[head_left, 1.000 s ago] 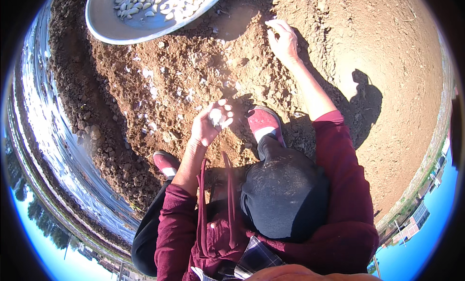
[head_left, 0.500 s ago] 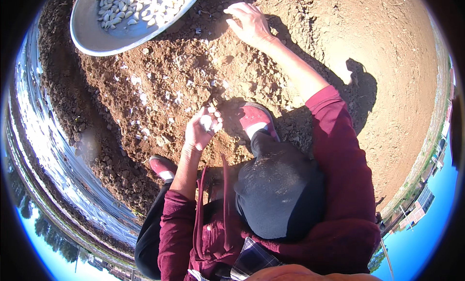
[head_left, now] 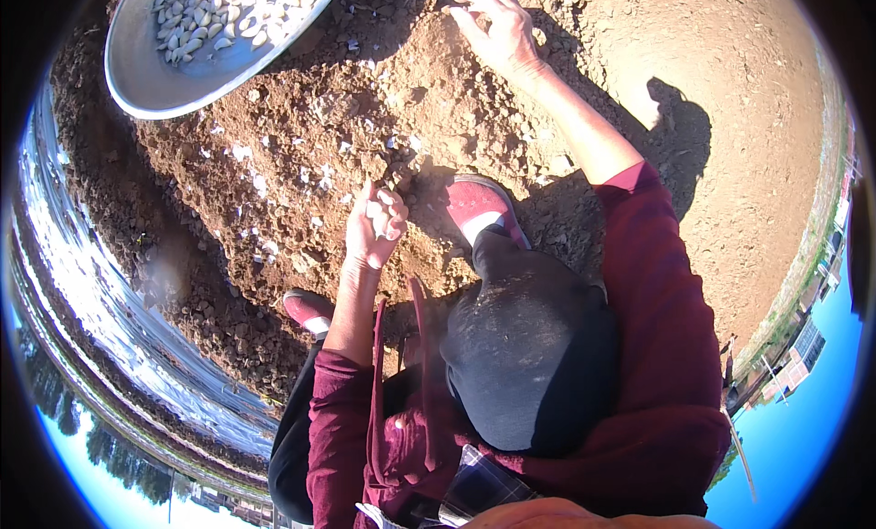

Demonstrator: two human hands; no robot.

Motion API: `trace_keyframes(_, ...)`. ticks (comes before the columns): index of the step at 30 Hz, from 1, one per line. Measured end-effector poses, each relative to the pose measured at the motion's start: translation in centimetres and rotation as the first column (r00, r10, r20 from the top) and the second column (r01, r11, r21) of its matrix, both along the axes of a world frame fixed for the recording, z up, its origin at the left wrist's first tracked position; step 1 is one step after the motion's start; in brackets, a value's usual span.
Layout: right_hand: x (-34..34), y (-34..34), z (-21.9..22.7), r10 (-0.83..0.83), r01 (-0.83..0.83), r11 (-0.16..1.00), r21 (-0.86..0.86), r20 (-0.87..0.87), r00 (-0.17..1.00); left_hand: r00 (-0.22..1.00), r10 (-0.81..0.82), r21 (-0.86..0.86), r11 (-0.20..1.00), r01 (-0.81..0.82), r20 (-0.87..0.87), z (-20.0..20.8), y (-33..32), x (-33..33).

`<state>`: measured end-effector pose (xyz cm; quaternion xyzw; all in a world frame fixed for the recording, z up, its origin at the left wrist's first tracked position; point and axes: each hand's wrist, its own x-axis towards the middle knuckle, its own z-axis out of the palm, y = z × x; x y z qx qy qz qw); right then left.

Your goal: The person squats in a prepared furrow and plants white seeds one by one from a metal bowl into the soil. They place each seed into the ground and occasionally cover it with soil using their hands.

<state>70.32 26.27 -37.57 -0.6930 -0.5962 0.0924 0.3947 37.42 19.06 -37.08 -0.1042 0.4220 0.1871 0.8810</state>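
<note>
My left hand [head_left: 374, 228] is raised above the soil near my front shoe, its fingers curled around several pale garlic cloves [head_left: 378, 221] in the palm. My right hand [head_left: 500, 32] reaches out to the far side, low over the brown soil. Its thumb and forefinger are bent with a gap between the tips, and I see nothing held there. To the left of that hand stands a wide metal bowl [head_left: 146, 89], cut off by the upper edge of the view. Peeled garlic cloves [head_left: 224, 18] lie heaped in it.
Crumbly soil [head_left: 301, 119] with scattered white flakes spreads between bowl and feet. My red shoes [head_left: 481, 205] rest on it, one forward, one back. A furrow [head_left: 173, 210] runs along the left, beside shiny plastic sheeting [head_left: 119, 283]. Smoother ground [head_left: 757, 164] lies to the right.
The bowl has shifted left and up in the view. My right hand sits slightly farther right and higher, and my left fingers have curled further over the cloves.
</note>
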Motion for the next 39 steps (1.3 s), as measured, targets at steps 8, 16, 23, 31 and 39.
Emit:
trace_keyframes(8, -7.7, -4.2, 0.6, 0.381, -0.389, 0.920, 0.044, 0.126, 0.916, 0.985, -0.154, 0.136, 0.977, 0.164, -0.081, 1.5, 0.7, 2.3)
trace_keyframes(16, 9.4, -0.8, -3.8, -0.401, 0.384, 0.913, -0.139, -0.126, 0.907, 0.960, -0.221, 0.123, 0.962, 0.243, -0.171, 2.1, -0.3, 1.4)
trace_keyframes(23, 12.6, -0.1, -6.0, -0.441, 0.424, 0.846, -0.323, 0.020, 0.897, 0.967, -0.234, 0.117, 0.963, 0.245, -0.096, 1.4, -1.4, 1.1)
trace_keyframes(31, 9.0, -7.6, -4.8, -0.239, 0.238, 0.906, -0.350, 0.042, 0.970, 0.990, -0.139, 0.120, 0.983, 0.138, 0.007, 0.6, -1.1, 0.5)
trace_keyframes(39, 4.4, -17.4, -4.0, -0.086, 0.117, 0.922, -0.370, 0.100, 0.991, 0.979, -0.187, 0.147, 0.969, 0.197, -0.076, 1.4, -1.8, -0.6)
